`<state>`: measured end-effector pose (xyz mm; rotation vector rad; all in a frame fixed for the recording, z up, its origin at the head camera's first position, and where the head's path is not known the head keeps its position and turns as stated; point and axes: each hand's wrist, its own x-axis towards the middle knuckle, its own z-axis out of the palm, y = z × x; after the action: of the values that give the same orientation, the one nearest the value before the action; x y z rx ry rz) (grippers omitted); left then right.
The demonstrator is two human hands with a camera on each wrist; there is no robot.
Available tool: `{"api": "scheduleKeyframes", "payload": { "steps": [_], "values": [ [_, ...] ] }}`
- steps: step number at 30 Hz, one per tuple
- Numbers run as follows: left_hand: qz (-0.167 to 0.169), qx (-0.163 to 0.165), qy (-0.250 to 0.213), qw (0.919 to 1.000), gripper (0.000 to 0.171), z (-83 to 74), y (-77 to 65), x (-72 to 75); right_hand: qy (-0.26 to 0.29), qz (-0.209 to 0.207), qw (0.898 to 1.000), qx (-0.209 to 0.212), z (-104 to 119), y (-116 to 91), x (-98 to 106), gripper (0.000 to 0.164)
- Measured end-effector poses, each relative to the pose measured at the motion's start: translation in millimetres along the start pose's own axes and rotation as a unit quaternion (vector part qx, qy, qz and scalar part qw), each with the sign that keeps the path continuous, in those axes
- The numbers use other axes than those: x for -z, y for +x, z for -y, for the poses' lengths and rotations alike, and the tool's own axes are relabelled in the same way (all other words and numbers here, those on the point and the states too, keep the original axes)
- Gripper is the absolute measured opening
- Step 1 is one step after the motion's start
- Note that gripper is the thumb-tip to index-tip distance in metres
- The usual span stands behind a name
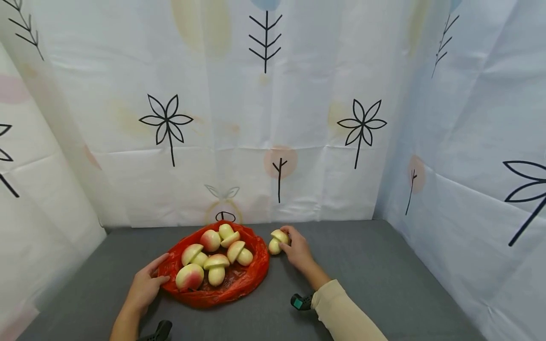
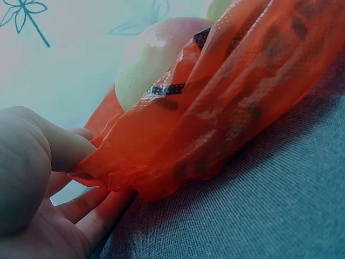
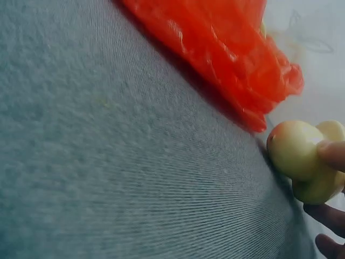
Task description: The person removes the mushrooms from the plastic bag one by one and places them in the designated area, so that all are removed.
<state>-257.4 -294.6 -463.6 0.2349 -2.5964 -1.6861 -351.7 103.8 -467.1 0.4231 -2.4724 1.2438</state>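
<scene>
A red plastic bag (image 1: 204, 299) lies spread open on the grey table, its edge rolled into a ring. Inside it sit several pale yellow toy mushrooms (image 1: 216, 268) with pink-tinged caps. At the bag's left side, my left hand (image 1: 144, 288) pinches the rim; the left wrist view shows thumb and fingers on the thin red plastic (image 2: 161, 145). My right hand (image 1: 298, 248) grips another toy mushroom (image 1: 276, 242) just right of the bag, apart from it. In the right wrist view this mushroom (image 3: 296, 151) sits low by the table surface, between thumb and fingers.
The grey table (image 1: 367, 284) extends on both sides of the bag. White curtains (image 1: 307, 94) printed with black plant drawings stand behind and at either side. Black wrist devices (image 1: 301, 301) are worn at both wrists.
</scene>
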Motion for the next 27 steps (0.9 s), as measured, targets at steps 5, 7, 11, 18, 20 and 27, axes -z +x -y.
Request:
{"api": "scheduleKeyframes", "payload": {
  "steps": [5, 7, 11, 18, 20, 27],
  "values": [
    [-0.002, -0.001, 0.003, 1.0, 0.063, 0.4, -0.4, 0.0, 0.003, 0.016, 1.0, -0.021, -7, 5, -2, 0.039],
    [-0.003, -0.001, 0.004, 1.0, 0.063, 0.4, -0.5, 0.1, 0.004, 0.026, 0.999, -0.028, -8, 8, -2, 0.039],
    [-0.004, -0.002, 0.006, 1.0, 0.063, 0.1, -1.3, -0.2, 0.011, 0.038, 0.999, -0.036, -7, 17, -2, 0.039],
    [-0.007, -0.01, 0.005, 0.9999, 0.063, 1.8, -1.4, -0.6, 0.025, 0.048, 0.998, -0.037, -12, 30, -4, 0.039],
    [-0.006, -0.013, 0.004, 0.9999, 0.063, 2.4, -1.2, -1.1, 0.035, 0.052, 0.997, -0.042, -12, 33, -3, 0.038],
    [-0.005, -0.018, 0.001, 0.9998, 0.063, 1.8, -1.6, -1.6, 0.053, 0.047, 0.996, -0.052, -14, 38, 1, 0.038]
  ]
}}
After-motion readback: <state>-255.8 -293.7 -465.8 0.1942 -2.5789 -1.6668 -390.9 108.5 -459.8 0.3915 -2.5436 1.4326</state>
